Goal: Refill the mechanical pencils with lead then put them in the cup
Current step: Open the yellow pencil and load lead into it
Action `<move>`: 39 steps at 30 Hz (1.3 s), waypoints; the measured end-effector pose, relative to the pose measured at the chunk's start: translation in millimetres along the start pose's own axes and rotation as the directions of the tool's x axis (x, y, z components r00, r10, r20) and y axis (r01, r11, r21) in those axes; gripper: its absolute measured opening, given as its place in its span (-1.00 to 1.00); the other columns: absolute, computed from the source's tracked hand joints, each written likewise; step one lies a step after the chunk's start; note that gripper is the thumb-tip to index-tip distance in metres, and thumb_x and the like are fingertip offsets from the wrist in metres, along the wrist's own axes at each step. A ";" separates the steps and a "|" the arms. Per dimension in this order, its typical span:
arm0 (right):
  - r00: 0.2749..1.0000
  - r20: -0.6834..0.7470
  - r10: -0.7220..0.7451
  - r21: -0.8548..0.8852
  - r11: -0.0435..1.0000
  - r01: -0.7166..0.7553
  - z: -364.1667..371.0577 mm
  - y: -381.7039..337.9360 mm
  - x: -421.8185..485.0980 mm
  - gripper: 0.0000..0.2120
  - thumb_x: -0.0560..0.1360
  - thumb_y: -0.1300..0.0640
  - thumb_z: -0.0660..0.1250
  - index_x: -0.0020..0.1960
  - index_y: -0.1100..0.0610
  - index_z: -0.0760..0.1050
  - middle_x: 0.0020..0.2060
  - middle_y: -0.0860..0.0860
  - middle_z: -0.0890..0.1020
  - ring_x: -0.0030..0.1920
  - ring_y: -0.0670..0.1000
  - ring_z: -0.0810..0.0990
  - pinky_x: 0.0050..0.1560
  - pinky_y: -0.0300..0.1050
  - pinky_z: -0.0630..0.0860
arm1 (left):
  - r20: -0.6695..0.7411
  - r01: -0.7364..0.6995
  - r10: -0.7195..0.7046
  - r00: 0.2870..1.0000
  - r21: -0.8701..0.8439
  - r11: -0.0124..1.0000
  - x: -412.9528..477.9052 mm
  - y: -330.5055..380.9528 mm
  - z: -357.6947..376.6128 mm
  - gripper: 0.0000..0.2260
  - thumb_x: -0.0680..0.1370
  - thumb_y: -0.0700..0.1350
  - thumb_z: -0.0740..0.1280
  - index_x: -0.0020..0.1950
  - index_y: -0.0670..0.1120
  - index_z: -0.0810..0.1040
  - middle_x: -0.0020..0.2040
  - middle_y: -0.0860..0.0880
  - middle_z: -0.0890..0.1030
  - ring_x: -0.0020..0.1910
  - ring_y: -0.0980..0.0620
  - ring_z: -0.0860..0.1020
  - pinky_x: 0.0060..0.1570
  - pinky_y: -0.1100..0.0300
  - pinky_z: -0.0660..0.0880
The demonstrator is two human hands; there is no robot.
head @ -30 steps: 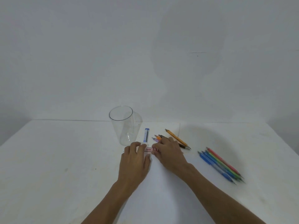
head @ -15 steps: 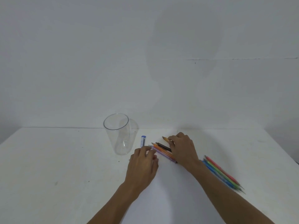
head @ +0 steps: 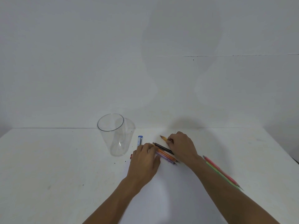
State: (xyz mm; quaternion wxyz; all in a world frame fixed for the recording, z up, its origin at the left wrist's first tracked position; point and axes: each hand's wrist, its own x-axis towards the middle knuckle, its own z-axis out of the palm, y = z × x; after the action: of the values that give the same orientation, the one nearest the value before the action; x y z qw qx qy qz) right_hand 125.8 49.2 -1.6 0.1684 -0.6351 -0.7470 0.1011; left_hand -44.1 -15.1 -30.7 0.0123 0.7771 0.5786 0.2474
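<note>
The yellow pencil (head: 163, 138) is found on the table (head: 48, 159), pinched at its near part by the curled fingers of the right hand (head: 182, 146). Its long axis is set diagonally, from far-left to near-right. Only the far-left end is exposed; the rest is covered by the hand. The grip is therefore placed at the near-right of the barrel, and the free end is directed toward the lead tube (head: 140, 140) and the cup (head: 116, 138).

The black pencil (head: 162, 147), orange pencil (head: 166, 155) and purple pencil (head: 169, 160) are laid side by side, just nearer than the yellow one, on almost the same diagonal. Their far-left ends are covered by the bent fingers of the left hand (head: 144, 160). Whether a pencil is pinched there or merely pressed cannot be told, as the fingertips are hidden.

The cup is stood upright, holding nothing, to the left of both hands and nearer the left one. The lead tube is laid between the cup and the pencils. A red case (head: 131, 156) is partly seen at the left hand's outer edge. A second group of pencils (head: 221, 172) is laid well apart, beyond the right forearm.

It is judged that refilling is not yet begun, and that the yellow pencil must be lifted with its free end turned to the left hand.
</note>
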 end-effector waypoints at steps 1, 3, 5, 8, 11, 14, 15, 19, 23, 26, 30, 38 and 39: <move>1.000 -0.011 0.005 0.027 1.000 -0.004 -2.2 -0.1 -0.6 -0.77 0.59 0.03 0.23 0.05 0.10 0.63 -0.11 0.04 0.55 -0.17 0.00 0.54 -0.12 -0.16 0.48 | -0.003 0.007 -0.007 1.000 -0.032 0.999 0.2 0.5 -0.9 -0.65 0.56 0.08 0.08 0.13 -0.04 0.57 0.07 0.03 0.60 -0.02 -0.02 0.53 -0.07 0.09 0.54; 0.999 -0.046 0.019 0.123 0.992 -0.013 -9.8 -2.1 -3.3 -0.78 0.59 0.03 0.25 0.04 0.10 0.63 -0.12 0.03 0.57 -0.17 -0.01 0.54 -0.13 -0.15 0.49 | -0.024 0.034 -0.037 0.999 -0.125 0.992 0.0 3.4 -5.3 -0.69 0.59 0.06 0.12 0.15 -0.02 0.57 0.07 0.05 0.60 -0.04 0.02 0.52 -0.07 0.16 0.51; 0.994 -0.092 0.051 0.265 0.964 -0.025 -20.6 -5.8 -9.6 -0.83 0.57 0.03 0.29 0.01 0.09 0.62 -0.16 -0.04 0.59 -0.18 -0.07 0.55 -0.11 -0.19 0.50 | -0.038 0.079 -0.090 0.995 -0.241 0.967 -0.8 9.1 -12.9 -0.76 0.62 0.01 0.20 0.20 -0.01 0.56 0.10 0.08 0.60 -0.03 0.09 0.54 -0.05 0.23 0.51; 0.984 -0.059 0.167 0.523 0.845 -0.112 -37.0 -14.9 -29.1 -0.89 0.54 0.03 0.34 -0.03 0.05 0.60 -0.23 -0.11 0.65 -0.22 -0.15 0.62 -0.14 -0.31 0.49 | 0.037 0.200 -0.205 0.978 -0.447 0.872 -4.0 22.4 -30.4 -0.78 0.64 -0.01 0.20 0.21 0.01 0.56 0.09 0.15 0.62 -0.01 0.18 0.58 0.01 0.27 0.53; 0.958 0.098 0.269 0.782 0.575 -0.241 -39.2 -23.9 -57.0 -0.89 0.53 0.09 0.38 0.02 0.11 0.58 -0.26 -0.01 0.71 -0.25 -0.07 0.70 -0.10 -0.16 0.63 | 0.093 0.228 -0.211 0.973 -0.532 0.816 -10.9 35.2 -42.5 -0.81 0.63 0.04 0.20 0.14 0.06 0.57 0.00 0.22 0.63 -0.01 0.28 0.57 -0.01 0.36 0.52; 0.946 0.183 0.267 0.863 0.418 -0.285 -32.7 -30.8 -86.6 -0.82 0.54 0.15 0.38 0.13 0.13 0.50 -0.23 0.05 0.72 -0.21 -0.03 0.72 -0.12 -0.11 0.65 | 0.170 0.259 -0.198 0.965 -0.549 0.795 -23.5 42.7 -44.4 -0.77 0.60 0.12 0.24 0.19 0.10 0.53 -0.05 0.29 0.60 -0.03 0.36 0.56 -0.07 0.45 0.50; 0.946 0.194 0.260 0.869 0.401 -0.289 -29.4 -32.2 -95.7 -0.78 0.54 0.16 0.38 0.16 0.10 0.47 -0.19 0.06 0.72 -0.18 -0.02 0.72 -0.10 -0.11 0.66 | 0.199 0.277 -0.199 0.960 -0.540 0.795 -28.4 43.8 -43.8 -0.72 0.59 0.16 0.25 0.24 0.10 0.51 -0.03 0.28 0.60 -0.05 0.34 0.57 -0.08 0.43 0.50; 0.940 0.233 0.250 0.895 0.323 -0.308 -18.1 -33.7 -124.5 -0.70 0.55 0.20 0.36 0.22 0.01 0.38 -0.12 0.09 0.72 -0.14 0.02 0.72 -0.03 -0.05 0.66 | 0.274 0.304 -0.187 0.943 -0.494 0.815 -48.4 45.4 -41.9 -0.63 0.57 0.17 0.27 0.33 0.06 0.45 0.10 0.14 0.62 -0.09 0.24 0.60 -0.11 0.38 0.53; 0.943 0.221 0.248 0.837 0.449 -0.314 -11.9 -30.8 -139.6 -0.68 0.54 0.19 0.37 0.23 0.00 0.36 -0.23 0.06 0.72 -0.22 0.00 0.72 -0.09 -0.09 0.67 | 0.262 0.223 -0.124 0.957 -0.391 0.893 -62.0 45.5 -39.4 -0.76 0.60 0.01 0.28 0.26 0.03 0.55 0.07 0.08 0.64 -0.08 0.15 0.60 0.00 0.27 0.57; 0.949 0.148 0.279 0.701 0.647 -0.300 -12.0 -25.9 -143.5 -0.77 0.56 0.14 0.35 0.18 0.01 0.42 -0.24 -0.02 0.69 -0.29 -0.09 0.69 -0.10 -0.19 0.65 | 0.194 0.123 -0.070 0.979 -0.276 0.953 -71.5 42.5 -35.1 -0.74 0.62 0.01 0.24 0.28 0.02 0.55 0.04 0.06 0.61 -0.05 0.13 0.54 0.00 0.28 0.51; 0.955 0.113 0.274 0.437 0.850 -0.295 -16.9 -14.9 -144.3 -0.84 0.57 0.01 0.31 0.11 0.04 0.52 -0.22 -0.08 0.62 -0.31 -0.14 0.61 -0.24 -0.48 0.41 | 0.127 0.021 -0.001 0.992 -0.155 0.988 -80.7 39.3 -31.5 -0.72 0.63 0.00 0.23 0.29 0.02 0.56 -0.02 0.04 0.53 -0.08 0.09 0.44 -0.14 0.32 0.32; 0.969 0.156 0.192 0.211 0.952 -0.222 -20.4 -6.0 -143.3 -0.81 0.55 -0.06 0.33 0.07 0.02 0.58 -0.17 -0.11 0.58 -0.18 -0.14 0.53 -0.14 -0.41 0.37 | 0.198 -0.044 0.051 0.979 -0.042 0.998 -83.8 40.9 -30.1 -0.70 0.63 0.06 0.18 0.31 0.04 0.53 0.01 0.05 0.52 -0.10 0.12 0.35 -0.13 0.26 0.26; 0.968 0.167 0.185 0.207 0.954 -0.218 -20.4 -5.9 -142.9 -0.82 0.55 -0.05 0.33 0.07 0.02 0.58 -0.16 -0.11 0.58 -0.18 -0.15 0.52 -0.15 -0.42 0.36 | 0.218 -0.032 0.042 0.975 -0.048 0.998 -81.7 40.4 -32.4 -0.70 0.62 0.08 0.20 0.31 0.05 0.51 0.02 0.06 0.52 -0.08 0.13 0.37 -0.10 0.26 0.30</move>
State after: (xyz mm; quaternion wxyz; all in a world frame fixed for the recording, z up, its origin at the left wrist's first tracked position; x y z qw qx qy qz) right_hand 147.7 -93.6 1.7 0.1726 -0.6759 -0.6724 0.2474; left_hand -38.0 -111.1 -20.2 0.0883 0.8099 0.5534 0.1735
